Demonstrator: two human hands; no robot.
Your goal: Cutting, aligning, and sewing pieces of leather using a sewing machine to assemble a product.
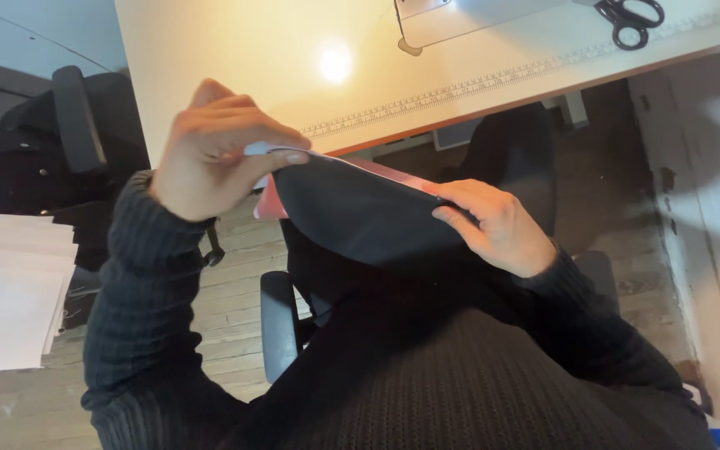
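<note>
The biggest thing here is the pale work table (235, 50), which fills the top of the view, with a bright spot of lamp light on it and a ruler strip (493, 82) printed along its near edge. Below it is a wooden floor (235, 292), and a dark chair (293, 321) sits under the person, whose black knit sweater (427, 375) fills the bottom of the view. A stack of white paper (10, 292) lies off to the left. The thing being handled is a piece of dark fabric (360, 217) with a pink layer (270, 202) showing under it (it could be paper or cloth, I cannot tell). It is held up in the air in front of the person's chest, just below the table edge, not resting on anything. The left hand (214, 154) is lifted high and pinches the top left edge tightly between thumb and fingers, where a thin pale edge shows. The right hand (497, 225) is lower, with its fingers curled over the right edge and pressing it down, so it grips too. To do this part well, I think both hands should keep the edges lined up, pull the piece gently flat so it does not wrinkle, and hold the two layers together so they do not slip apart. Smallest of all, black scissors (631, 18) lie on the far right of the table, well away from both hands.
</note>
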